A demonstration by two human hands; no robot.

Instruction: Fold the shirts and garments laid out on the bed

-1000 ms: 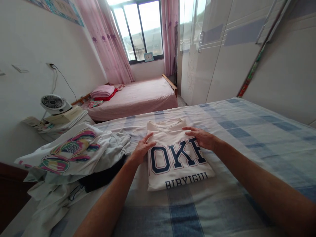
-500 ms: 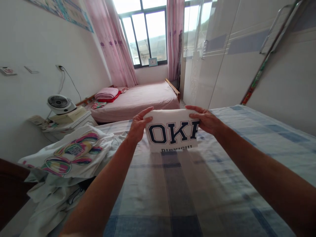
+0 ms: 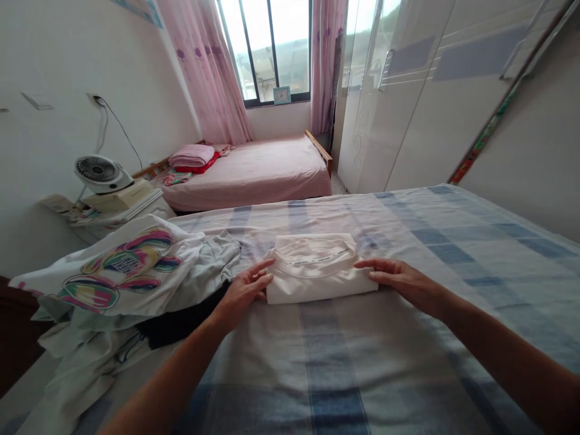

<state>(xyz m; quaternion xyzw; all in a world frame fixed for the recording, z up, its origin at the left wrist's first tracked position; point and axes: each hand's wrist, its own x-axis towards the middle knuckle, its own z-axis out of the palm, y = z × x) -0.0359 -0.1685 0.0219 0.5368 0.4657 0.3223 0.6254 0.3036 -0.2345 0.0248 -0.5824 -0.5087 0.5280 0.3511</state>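
A white T-shirt [image 3: 319, 284], folded into a flat rectangle, lies on the checked bed cover with its round collar facing up. Lettering runs along the inside neckband; the dark print seen earlier is hidden. My left hand [image 3: 247, 290] is at its left edge, thumb and forefinger slightly apart, fingertips touching the cloth. At the right edge, my right hand [image 3: 401, 281] rests its outstretched forefinger and thumb on the fabric. Left of my left hand is a loose heap of clothes, with a white shirt with a colourful print [image 3: 127, 266] on top and a black garment [image 3: 185, 323] below.
A blue-and-white checked bed cover [image 3: 335, 362] spreads beneath everything. Beyond it stands a pink-covered bed [image 3: 258, 172] with folded pink bedding [image 3: 193, 155]. A small fan [image 3: 102, 173] sits at the left. White wardrobes [image 3: 408, 109] line the right side.
The folded T-shirt, held up with its printed side towards me, has come down onto the bed and now lies collar up. Both hands have lowered with it and loosened. The view has tilted downward.
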